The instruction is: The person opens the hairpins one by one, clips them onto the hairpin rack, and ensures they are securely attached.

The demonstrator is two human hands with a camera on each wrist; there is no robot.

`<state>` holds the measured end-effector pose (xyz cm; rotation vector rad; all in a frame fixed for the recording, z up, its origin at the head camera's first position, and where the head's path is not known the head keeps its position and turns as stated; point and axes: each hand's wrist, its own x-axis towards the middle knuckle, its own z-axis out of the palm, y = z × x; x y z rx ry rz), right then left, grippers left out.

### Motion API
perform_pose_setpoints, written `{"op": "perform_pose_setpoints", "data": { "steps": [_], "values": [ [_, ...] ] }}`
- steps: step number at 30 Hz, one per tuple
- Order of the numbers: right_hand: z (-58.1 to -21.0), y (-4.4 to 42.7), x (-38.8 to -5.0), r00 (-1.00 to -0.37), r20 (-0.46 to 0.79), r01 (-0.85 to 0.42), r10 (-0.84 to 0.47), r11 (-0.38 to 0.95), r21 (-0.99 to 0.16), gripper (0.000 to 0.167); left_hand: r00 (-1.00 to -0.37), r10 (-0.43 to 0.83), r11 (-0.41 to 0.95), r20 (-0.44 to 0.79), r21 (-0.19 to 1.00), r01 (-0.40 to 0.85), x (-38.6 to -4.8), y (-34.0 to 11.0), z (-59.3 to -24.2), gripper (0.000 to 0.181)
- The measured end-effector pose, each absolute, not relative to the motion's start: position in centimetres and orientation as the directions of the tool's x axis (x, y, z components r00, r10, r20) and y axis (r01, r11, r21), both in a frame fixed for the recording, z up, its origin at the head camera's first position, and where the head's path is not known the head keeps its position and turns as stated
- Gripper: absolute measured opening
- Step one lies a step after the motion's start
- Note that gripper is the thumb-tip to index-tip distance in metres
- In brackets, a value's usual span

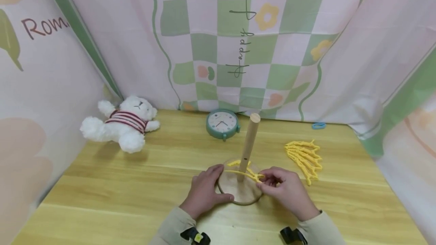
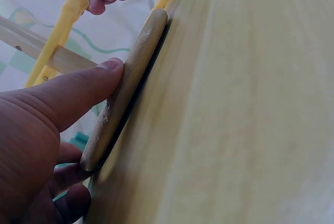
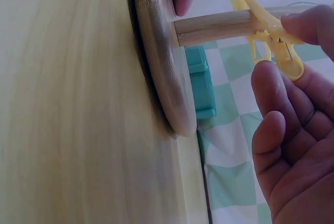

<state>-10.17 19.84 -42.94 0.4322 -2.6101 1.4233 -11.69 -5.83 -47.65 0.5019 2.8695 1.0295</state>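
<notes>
A wooden stand has a round base (image 1: 246, 197) and an upright post (image 1: 250, 139). My left hand (image 1: 205, 189) holds the base by its left rim, thumb near the front edge and fingers round the far side. In the left wrist view that thumb presses on the base (image 2: 128, 83). My right hand (image 1: 287, 189) pinches the handle end of a yellow clothespin (image 1: 253, 177), its long arms reaching across the post low down. The right wrist view shows the clothespin's (image 3: 274, 31) metal spring. Another yellow clothespin (image 1: 234, 163) is at the post's far side, partly hidden.
Several yellow clothespins (image 1: 304, 158) lie fanned out on the table (image 1: 136, 196) to the right. Farther back are a green round clock (image 1: 223, 124) and a blue clip-like object (image 1: 318, 126). A white plush bear (image 1: 127, 124) lies at the left. Printed curtains surround the table.
</notes>
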Motion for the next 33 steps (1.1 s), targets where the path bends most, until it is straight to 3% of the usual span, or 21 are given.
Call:
{"op": "perform_pose_setpoints", "data": {
  "steps": [23,33],
  "values": [
    [-42.9,21.0,-10.4,-0.961,0.136,-0.242,-0.241,0.496,-0.834,0.031,-0.948,0.314,0.722,0.046,0.636,0.27,-11.7,-5.9,-47.6,0.1],
    [-43.2,22.8,-10.5,-0.949,0.179,-0.292,-0.262,0.5,-0.816,0.021,-0.945,0.32,0.714,0.07,0.638,0.289,-11.4,-6.0,-47.9,0.099]
  ]
}}
